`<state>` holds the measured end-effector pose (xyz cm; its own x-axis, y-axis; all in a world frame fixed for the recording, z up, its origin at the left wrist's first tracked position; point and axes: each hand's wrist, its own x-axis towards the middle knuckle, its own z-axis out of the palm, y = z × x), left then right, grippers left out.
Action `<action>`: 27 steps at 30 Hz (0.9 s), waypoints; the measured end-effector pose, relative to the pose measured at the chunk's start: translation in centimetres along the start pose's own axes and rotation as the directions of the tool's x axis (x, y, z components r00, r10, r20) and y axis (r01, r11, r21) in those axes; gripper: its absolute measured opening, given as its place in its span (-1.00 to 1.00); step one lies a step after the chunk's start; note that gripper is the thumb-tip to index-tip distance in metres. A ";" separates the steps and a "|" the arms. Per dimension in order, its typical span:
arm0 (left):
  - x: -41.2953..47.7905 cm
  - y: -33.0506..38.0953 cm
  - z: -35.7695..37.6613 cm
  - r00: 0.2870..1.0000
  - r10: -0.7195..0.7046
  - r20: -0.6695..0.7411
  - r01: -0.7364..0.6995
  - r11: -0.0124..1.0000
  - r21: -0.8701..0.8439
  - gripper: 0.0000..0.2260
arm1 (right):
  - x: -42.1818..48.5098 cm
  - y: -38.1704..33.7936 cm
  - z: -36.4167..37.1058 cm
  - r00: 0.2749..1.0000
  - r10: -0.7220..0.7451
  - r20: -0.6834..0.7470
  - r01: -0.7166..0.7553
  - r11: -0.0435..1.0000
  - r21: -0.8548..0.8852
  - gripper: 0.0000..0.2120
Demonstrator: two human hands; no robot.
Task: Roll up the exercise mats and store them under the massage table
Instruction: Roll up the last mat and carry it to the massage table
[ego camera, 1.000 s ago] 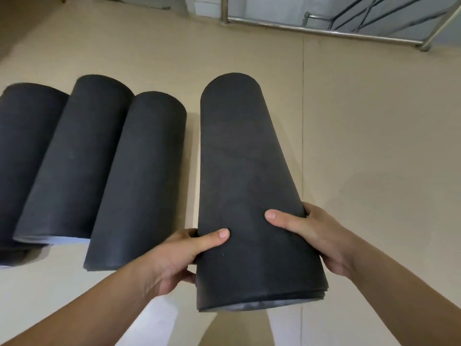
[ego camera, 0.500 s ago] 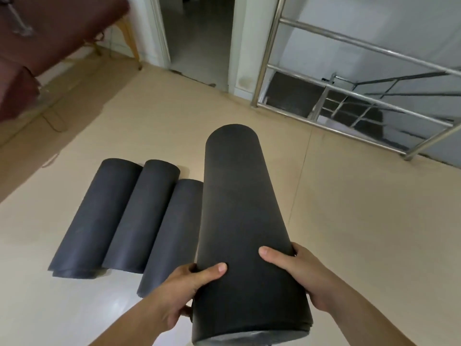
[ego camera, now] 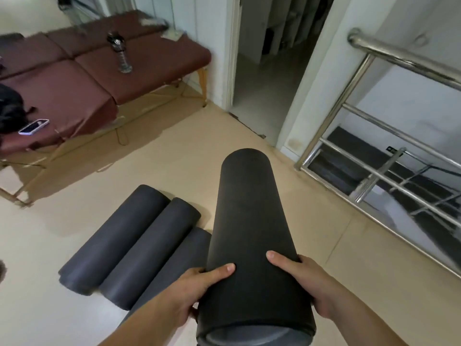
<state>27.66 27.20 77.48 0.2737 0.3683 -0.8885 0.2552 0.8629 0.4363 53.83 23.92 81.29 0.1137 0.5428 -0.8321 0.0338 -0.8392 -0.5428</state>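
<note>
A rolled black exercise mat (ego camera: 247, 221) is lifted off the floor and points away from me. My left hand (ego camera: 194, 293) grips its near end from the left and my right hand (ego camera: 306, 283) grips it from the right. Three more rolled dark mats (ego camera: 129, 243) lie side by side on the beige floor to the left, the nearest partly hidden behind the held roll and my left arm. The maroon massage table (ego camera: 82, 81) with wooden legs stands at the far left, open floor beneath it.
A phone (ego camera: 33, 126) and a dark bag (ego camera: 10, 108) lie on the table's near end, a bottle (ego camera: 122, 54) stands on its top. A steel stair railing (ego camera: 374, 151) runs along the right. An open doorway (ego camera: 269, 71) lies straight ahead.
The held mat has risen off the floor with both hands on it. My view has lifted, so the massage table, doorway and railing have come into sight.
</note>
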 end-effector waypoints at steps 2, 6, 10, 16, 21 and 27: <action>2.5 3.5 -0.4 1.000 0.010 -0.011 -0.010 0.999 -0.037 -0.33 | 3.4 -4.3 -1.2 1.000 -0.012 0.022 0.013 0.999 -0.029 -0.13; 7.2 10.9 -0.8 0.999 0.030 -0.029 -0.032 0.995 -0.097 -0.07 | 9.5 -13.0 -4.0 0.998 -0.028 0.054 0.032 0.996 -0.085 -0.15; 9.9 18.4 -1.0 0.997 0.045 -0.059 -0.053 0.987 -0.150 0.00 | 13.7 -20.7 -6.4 0.994 -0.010 0.106 0.023 0.993 -0.116 -0.23; 14.3 28.4 -1.2 0.991 0.059 -0.118 -0.082 0.977 -0.197 0.01 | 20.5 -32.0 -9.9 0.984 0.007 0.180 0.030 0.979 -0.201 -0.18; 19.3 36.7 -0.2 0.990 0.074 -0.120 -0.113 0.923 -0.368 -0.16 | 28.8 -41.4 -13.0 0.967 0.004 0.255 0.079 0.947 -0.312 -0.10; 24.0 44.4 -1.9 0.974 0.090 -0.208 -0.184 0.850 -0.493 -0.27 | 37.0 -52.0 -12.3 0.939 0.098 0.329 0.058 0.900 -0.433 -0.02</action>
<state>43.82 75.03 75.28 0.0966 0.5088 -0.8555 -0.2910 0.8364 0.4646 68.51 87.22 80.14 -0.2166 0.4389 -0.8720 0.4665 -0.7381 -0.4874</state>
